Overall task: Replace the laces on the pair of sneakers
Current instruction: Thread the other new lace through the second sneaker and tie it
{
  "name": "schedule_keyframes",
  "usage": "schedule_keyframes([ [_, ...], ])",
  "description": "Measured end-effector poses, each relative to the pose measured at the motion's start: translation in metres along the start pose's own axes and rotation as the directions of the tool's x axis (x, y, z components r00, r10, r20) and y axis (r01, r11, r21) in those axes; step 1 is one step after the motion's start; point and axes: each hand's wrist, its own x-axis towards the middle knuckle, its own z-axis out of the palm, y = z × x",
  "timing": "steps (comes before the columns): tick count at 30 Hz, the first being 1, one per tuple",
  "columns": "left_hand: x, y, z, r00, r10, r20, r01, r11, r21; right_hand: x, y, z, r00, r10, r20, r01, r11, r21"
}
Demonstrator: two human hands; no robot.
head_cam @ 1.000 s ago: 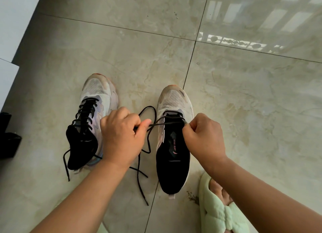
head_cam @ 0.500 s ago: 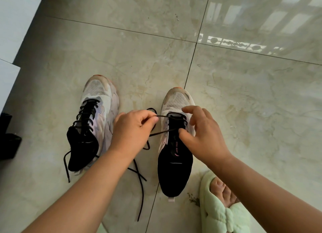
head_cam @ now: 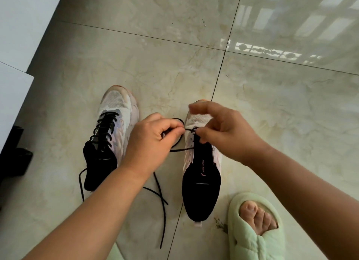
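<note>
Two white sneakers with black linings stand on the tiled floor. The left sneaker (head_cam: 114,135) is fully laced with a black lace, its ends trailing on the floor. The right sneaker (head_cam: 202,174) carries a black lace (head_cam: 162,201) only through its front eyelets. My left hand (head_cam: 153,143) pinches that lace just left of the shoe's front, and the loose end runs down across the floor. My right hand (head_cam: 223,131) sits over the front eyelets, thumb and curled fingers pinching the lace there, index finger raised.
A foot in a pale green slipper (head_cam: 254,228) rests at the lower right, close to the right sneaker's heel. A dark object (head_cam: 14,158) lies at the left edge beside white panels (head_cam: 13,96). Glossy floor tiles stretch ahead.
Both hands have moved forward toward the toe of the right sneaker and come closer together. The lace span between them has shortened, and its loose end has shifted on the floor.
</note>
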Motion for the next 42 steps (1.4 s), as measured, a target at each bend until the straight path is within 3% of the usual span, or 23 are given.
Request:
schedule_keyframes([
  [2,0.004,0.008,0.003,1.0,0.014,-0.011,-0.015,1.0,-0.019,0.002,-0.003,0.009,0.995,0.006,0.101,-0.011,0.999,0.046],
  [3,0.007,0.009,0.002,1.0,0.019,-0.007,-0.019,1.0,-0.02,0.003,-0.003,0.011,0.997,-0.002,0.076,0.003,1.0,-0.006],
  [5,0.01,0.005,-0.002,0.999,0.041,0.005,-0.041,0.999,0.005,0.005,0.001,0.005,0.995,-0.004,-0.104,-0.007,0.994,-0.107],
  [8,0.01,-0.013,-0.013,0.999,-0.001,-0.039,0.002,0.999,0.037,0.006,0.011,-0.014,0.906,0.087,-0.415,-0.159,0.977,-0.141],
  [10,0.007,-0.023,-0.017,0.997,-0.05,-0.053,0.052,0.998,0.04,0.005,0.015,-0.019,0.842,0.134,-0.522,-0.279,0.937,-0.21],
  [11,0.005,-0.024,-0.016,0.997,-0.051,-0.053,0.053,0.998,0.043,0.003,0.013,-0.017,0.833,0.087,-0.547,-0.296,0.905,-0.306],
  [13,0.004,-0.019,-0.011,0.999,-0.015,-0.037,0.017,0.999,0.049,-0.001,0.003,-0.006,0.862,-0.134,-0.488,-0.171,0.831,-0.53],
  [16,0.006,-0.002,0.0,0.999,0.035,0.029,-0.036,0.999,0.029,-0.009,-0.022,0.016,0.882,-0.412,-0.226,0.164,0.72,-0.674],
  [18,0.008,0.008,0.004,0.997,0.055,0.063,-0.057,0.998,0.023,-0.011,-0.029,0.026,0.878,-0.467,-0.109,0.279,0.683,-0.675],
  [20,0.009,0.013,0.007,0.994,0.081,0.071,-0.082,0.996,0.023,-0.011,-0.027,0.029,0.902,-0.428,-0.059,0.314,0.743,-0.591],
  [23,0.006,0.012,0.009,0.994,0.077,0.078,-0.078,0.997,0.017,-0.007,-0.015,0.024,0.951,-0.299,-0.071,0.228,0.841,-0.49],
  [28,0.002,0.0,0.005,1.0,-0.002,0.003,0.002,0.999,-0.048,-0.002,0.005,0.008,0.955,-0.288,-0.065,0.22,0.843,-0.491],
  [37,-0.005,-0.037,-0.031,0.991,-0.076,-0.107,0.081,0.996,0.044,0.0,0.027,-0.014,0.894,-0.141,-0.426,-0.138,0.816,-0.561],
  [39,-0.006,-0.038,-0.031,0.989,-0.105,-0.105,0.11,0.993,0.047,-0.001,0.023,-0.013,0.909,-0.088,-0.408,-0.197,0.772,-0.605],
  [41,-0.005,-0.03,-0.026,0.99,-0.094,-0.105,0.099,0.994,0.044,-0.002,0.012,-0.007,0.934,-0.051,-0.354,-0.241,0.641,-0.729],
  [42,-0.003,-0.023,-0.022,0.992,-0.072,-0.103,0.076,0.996,0.036,-0.004,0.004,-0.003,0.942,-0.102,-0.32,-0.203,0.587,-0.783],
])
